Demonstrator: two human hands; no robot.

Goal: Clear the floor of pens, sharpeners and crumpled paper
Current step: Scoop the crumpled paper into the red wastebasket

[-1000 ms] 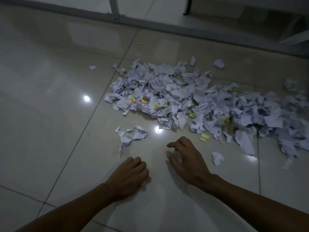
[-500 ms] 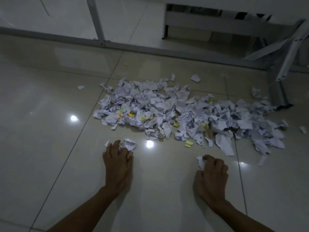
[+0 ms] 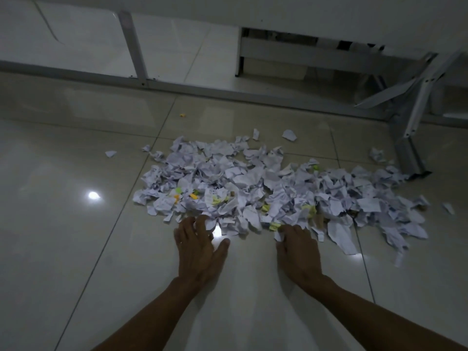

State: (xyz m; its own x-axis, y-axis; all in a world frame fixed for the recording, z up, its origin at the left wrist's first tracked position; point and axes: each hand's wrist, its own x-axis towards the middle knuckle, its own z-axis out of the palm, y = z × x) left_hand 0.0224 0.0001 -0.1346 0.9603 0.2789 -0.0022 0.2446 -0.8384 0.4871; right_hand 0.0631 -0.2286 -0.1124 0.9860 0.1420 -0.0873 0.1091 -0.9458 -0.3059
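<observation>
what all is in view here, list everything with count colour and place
crumpled paper pile: one big heap, too many pieces to count, white, middle of the floor
stray paper scraps: several, white, scattered round the heap's edges, e.g. far side, left at and right at
small coloured bits: several, yellow, orange and green, mixed into the heap's near edge; too small to tell what they are
yellow bit: one, alone on the floor beyond the heap
tiled floor: glossy beige, with light reflections
metal frame: grey legs and bars, far right and along the back
left hand: one, fingers spread, touching the heap's near edge
right hand: one, fingertips in the paper at the near edge
</observation>
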